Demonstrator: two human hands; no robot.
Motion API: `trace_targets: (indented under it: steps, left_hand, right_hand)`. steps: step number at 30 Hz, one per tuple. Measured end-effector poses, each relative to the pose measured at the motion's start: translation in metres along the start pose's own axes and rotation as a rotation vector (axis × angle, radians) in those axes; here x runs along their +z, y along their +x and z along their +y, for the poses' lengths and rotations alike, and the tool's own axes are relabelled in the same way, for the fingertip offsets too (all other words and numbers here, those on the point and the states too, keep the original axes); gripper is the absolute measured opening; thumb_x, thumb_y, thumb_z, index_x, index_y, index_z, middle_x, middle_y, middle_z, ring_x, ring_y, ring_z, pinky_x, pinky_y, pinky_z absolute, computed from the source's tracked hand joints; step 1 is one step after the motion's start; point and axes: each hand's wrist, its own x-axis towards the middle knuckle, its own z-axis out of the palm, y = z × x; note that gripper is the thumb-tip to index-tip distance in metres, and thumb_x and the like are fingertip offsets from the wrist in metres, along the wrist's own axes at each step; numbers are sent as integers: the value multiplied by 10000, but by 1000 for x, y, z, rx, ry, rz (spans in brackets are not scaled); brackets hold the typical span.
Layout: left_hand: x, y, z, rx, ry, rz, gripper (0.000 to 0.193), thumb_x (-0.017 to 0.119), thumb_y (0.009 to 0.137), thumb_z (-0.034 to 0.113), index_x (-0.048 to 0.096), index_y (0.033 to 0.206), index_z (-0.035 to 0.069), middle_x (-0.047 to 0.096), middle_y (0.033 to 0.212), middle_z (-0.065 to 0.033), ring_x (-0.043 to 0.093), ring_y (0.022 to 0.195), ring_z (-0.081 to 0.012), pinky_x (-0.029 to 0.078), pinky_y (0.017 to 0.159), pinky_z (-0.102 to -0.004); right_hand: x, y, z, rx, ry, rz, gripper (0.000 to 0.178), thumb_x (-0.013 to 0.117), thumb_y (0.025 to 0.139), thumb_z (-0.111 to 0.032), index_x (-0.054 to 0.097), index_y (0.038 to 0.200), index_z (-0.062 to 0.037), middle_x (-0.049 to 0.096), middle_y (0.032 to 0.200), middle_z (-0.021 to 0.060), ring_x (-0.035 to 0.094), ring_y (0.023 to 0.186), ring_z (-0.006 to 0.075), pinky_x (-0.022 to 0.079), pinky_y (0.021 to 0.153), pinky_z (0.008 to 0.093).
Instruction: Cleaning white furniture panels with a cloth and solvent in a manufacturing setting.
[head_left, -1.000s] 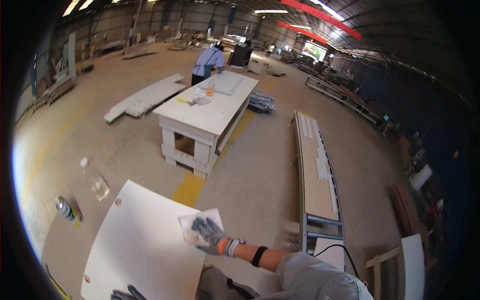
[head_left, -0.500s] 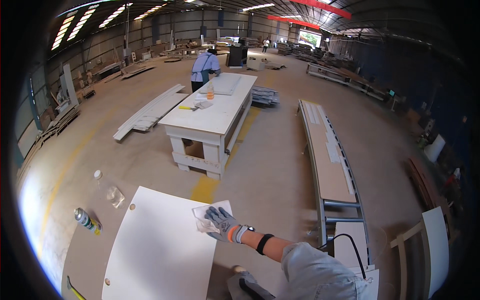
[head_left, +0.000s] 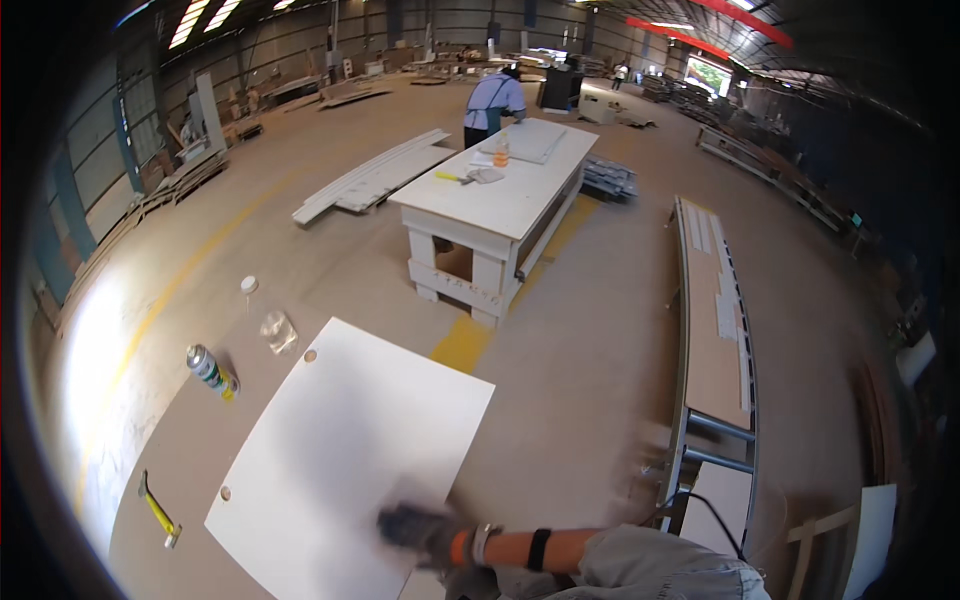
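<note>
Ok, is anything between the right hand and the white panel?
Nothing visible is: the gloved right hand is over the near right part of the white panel, though blur hides whether anything lies under it. The can, bottle and yellow tool are off to the panel's left.

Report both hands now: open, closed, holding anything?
Left hand: not in view.
Right hand: blurred, over the white panel; grip and any load can't be told.

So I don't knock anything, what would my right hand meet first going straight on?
Probably the yellow tool, beyond the white panel your right hand is over; blur and depth leave it uncertain.
</note>
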Motion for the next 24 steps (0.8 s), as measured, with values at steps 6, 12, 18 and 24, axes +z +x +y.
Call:
trace_targets:
  steps: [6, 12, 18, 24]
  left_hand:
    - [-31, 38, -33, -38, -402, -258, 734, 341, 882, 602, 302, 1410, 94, 409, 1395, -107, 422, 1246, -291, 362, 1026, -426]
    - [-9, 19, -7, -98, -343, -189, 651, 340, 913, 585, 400, 1327, 86, 528, 1228, -99, 552, 1071, -231, 502, 855, -353]
    - [-20, 4, -15, -29, -389, -192, 672, 353, 888, 621, 395, 1334, 120, 514, 1249, -67, 543, 1076, -237, 505, 813, -407]
    - [-48, 11, -24, 875, 615, 114, 474, 650, 777, 363, 555, 1131, 63, 601, 1032, -132, 589, 921, -301, 480, 803, -392]
  right_hand:
    - [-116, -48, 199, 173, -711, 418, 389, 475, 872, -293, 501, 1212, -104, 527, 1202, 119, 461, 1114, 306, 344, 958, 436]
    - [-74, -17, 90, 502, -597, 71, 705, 475, 853, -429, 295, 1397, -19, 274, 1430, 227, 215, 1346, 370, 151, 1113, 463]
    - [44, 22, -87, 48, -298, -263, 758, 604, 774, -398, 341, 1366, -5, 305, 1431, 189, 159, 1385, 335, 90, 1138, 467]
    - [71, 91, -159, -357, -194, -387, 704, 488, 812, -489, 375, 1356, -57, 329, 1425, 157, 208, 1373, 316, 90, 1139, 452]
